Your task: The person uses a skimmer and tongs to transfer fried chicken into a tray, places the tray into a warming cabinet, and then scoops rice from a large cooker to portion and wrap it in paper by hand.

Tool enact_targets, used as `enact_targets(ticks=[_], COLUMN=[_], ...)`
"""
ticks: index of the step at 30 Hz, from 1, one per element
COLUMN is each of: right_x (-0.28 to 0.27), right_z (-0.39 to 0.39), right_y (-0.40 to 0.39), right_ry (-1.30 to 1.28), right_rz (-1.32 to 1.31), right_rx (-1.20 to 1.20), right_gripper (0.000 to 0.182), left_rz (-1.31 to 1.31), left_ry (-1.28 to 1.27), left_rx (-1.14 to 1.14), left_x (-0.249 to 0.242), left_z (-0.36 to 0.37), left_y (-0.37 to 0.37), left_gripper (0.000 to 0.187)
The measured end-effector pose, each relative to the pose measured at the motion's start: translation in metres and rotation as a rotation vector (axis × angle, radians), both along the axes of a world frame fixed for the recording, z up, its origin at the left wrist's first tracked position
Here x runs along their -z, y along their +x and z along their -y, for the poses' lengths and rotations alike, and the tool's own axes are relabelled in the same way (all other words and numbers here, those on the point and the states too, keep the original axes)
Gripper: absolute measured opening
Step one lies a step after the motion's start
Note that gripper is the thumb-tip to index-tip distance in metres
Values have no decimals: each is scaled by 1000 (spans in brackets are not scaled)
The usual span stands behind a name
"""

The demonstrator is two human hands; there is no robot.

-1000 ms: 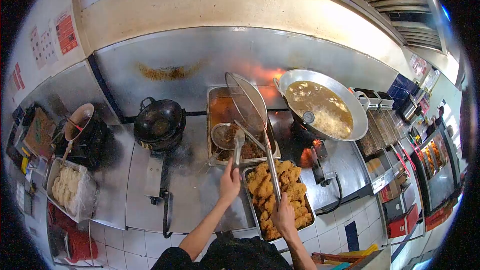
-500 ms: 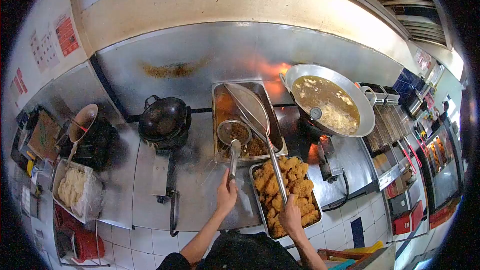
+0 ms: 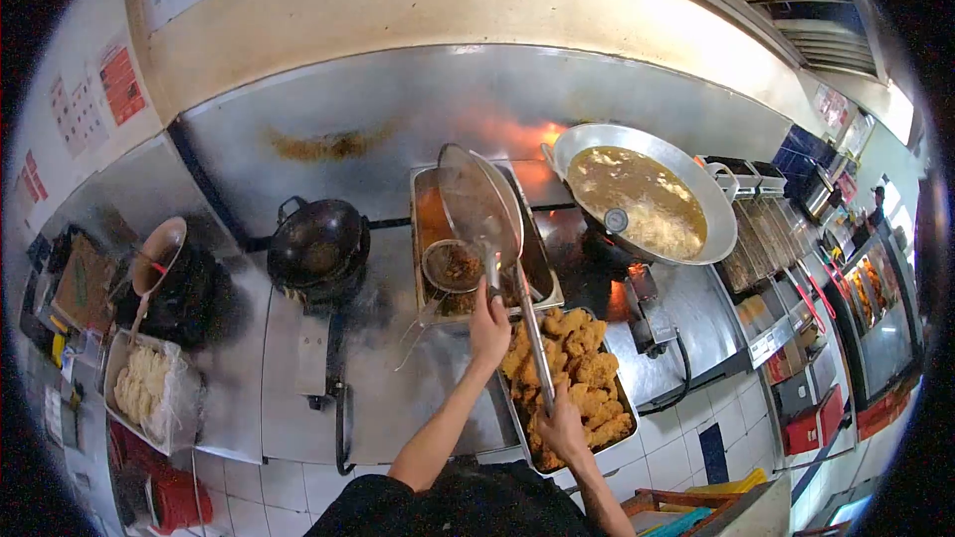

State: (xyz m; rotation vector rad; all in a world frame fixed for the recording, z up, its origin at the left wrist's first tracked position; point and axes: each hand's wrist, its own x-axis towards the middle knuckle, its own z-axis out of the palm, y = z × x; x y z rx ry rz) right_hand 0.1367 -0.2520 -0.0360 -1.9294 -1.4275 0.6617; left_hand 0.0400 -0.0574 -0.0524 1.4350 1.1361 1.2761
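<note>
My left hand (image 3: pixel 488 330) is closed around metal tongs (image 3: pixel 493 273), whose tips reach up to the mesh of a large skimmer. In my right hand (image 3: pixel 561 427) is the long metal handle of that skimmer (image 3: pixel 476 201), tilted above a rectangular steel pan (image 3: pixel 559 290). A smaller round strainer (image 3: pixel 451 267) with brown crumbs rests in the pan. Below the skimmer handle, a dark-rimmed tray (image 3: pixel 631 406) is heaped with golden fried pieces (image 3: pixel 594 370), partly hidden by my right hand.
A large wok (image 3: pixel 727 224) of bubbling oil sits over a flame at the right, a round dial (image 3: pixel 616 220) at its edge. Dark woks (image 3: pixel 318 244) stand left of the pan. Farther left is a container of pale batter-like food (image 3: pixel 147 388). A person (image 3: pixel 875 207) appears far right.
My left hand and the tongs have moved up and right to the skimmer. The skimmer has tilted more upright and shifted slightly left, while my right hand keeps its handle.
</note>
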Motion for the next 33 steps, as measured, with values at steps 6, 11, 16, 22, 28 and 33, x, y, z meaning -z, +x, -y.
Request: enact_targets(ticks=[6, 11, 16, 22, 28, 33], right_x=[36, 25, 17, 27, 16, 4], right_z=[-10, -21, -48, -90, -107, -110], right_y=[1, 12, 20, 19, 15, 22], right_ry=[120, -157, -342, -309, -286, -285], right_rz=[-191, -780, -1184, -1313, -1379, -1465], right_rx=[-61, -138, -133, -143, -202, -180], right_gripper=[37, 25, 18, 17, 22, 12], left_rz=[-401, -608, -503, -1000, 424, 741], left_ry=[32, -78, 294, -57, -988, -1039], left_rx=[-60, 58, -81, -274, 403, 523], left_x=[5, -18, -68, -58, -15, 28], left_z=[-8, -24, -27, -22, -1, -9], left_y=[-18, -19, -32, -173, -168, -150], left_gripper=[52, 49, 38, 40, 55, 48])
